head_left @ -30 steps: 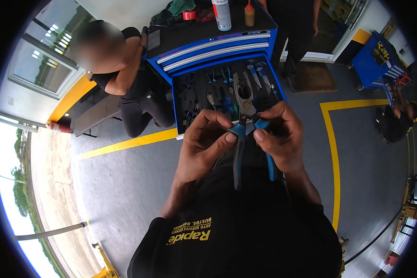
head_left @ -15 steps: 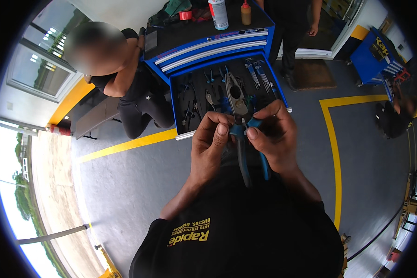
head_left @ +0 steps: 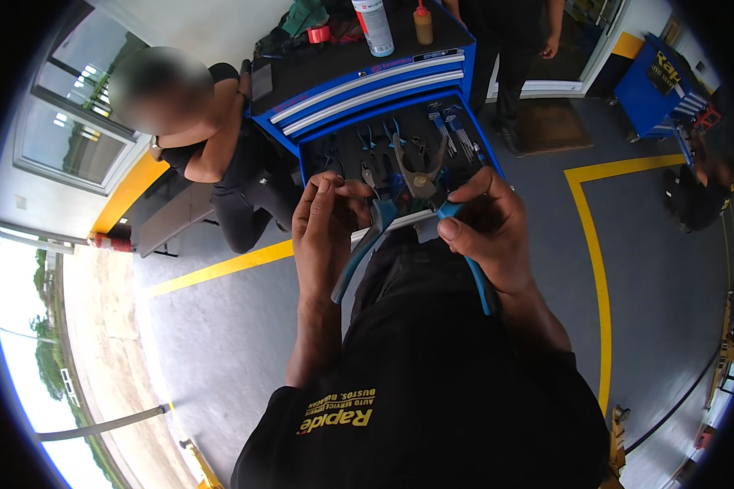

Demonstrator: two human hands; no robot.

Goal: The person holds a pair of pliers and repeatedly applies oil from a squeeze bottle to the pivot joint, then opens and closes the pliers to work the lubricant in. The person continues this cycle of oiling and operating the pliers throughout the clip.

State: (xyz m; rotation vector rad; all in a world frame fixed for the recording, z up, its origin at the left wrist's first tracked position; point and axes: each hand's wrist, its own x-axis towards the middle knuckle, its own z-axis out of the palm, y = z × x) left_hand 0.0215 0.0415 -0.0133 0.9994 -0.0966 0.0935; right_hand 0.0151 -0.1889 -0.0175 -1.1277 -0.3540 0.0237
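A pair of combination pliers (head_left: 421,189) with blue grips is held before my body, jaws pointing away and spread wide. My right hand (head_left: 496,232) pinches the right grip near the pivot between thumb and fingers. Beside the left grip is my left hand (head_left: 322,218), its fingers curled and its thumb close against the index finger. Those fingertips come up to the left grip; whether they grasp it or anything else is not clear. Just beyond, an open drawer (head_left: 318,151) holds several pliers (head_left: 367,173) and sets of hex keys (head_left: 457,130) in dark foam.
The drawer belongs to a blue tool cabinet (head_left: 367,90). On its top stand a spray can (head_left: 373,28) and a small bottle (head_left: 423,26). A person (head_left: 228,155) sits at the left; another person (head_left: 510,65) stands behind the cabinet. Yellow lines (head_left: 599,285) mark the grey floor.
The pliers have gone from nearly closed to wide apart, both jaws and grips. My left hand has moved left, away from my right hand, which stays on its grip.
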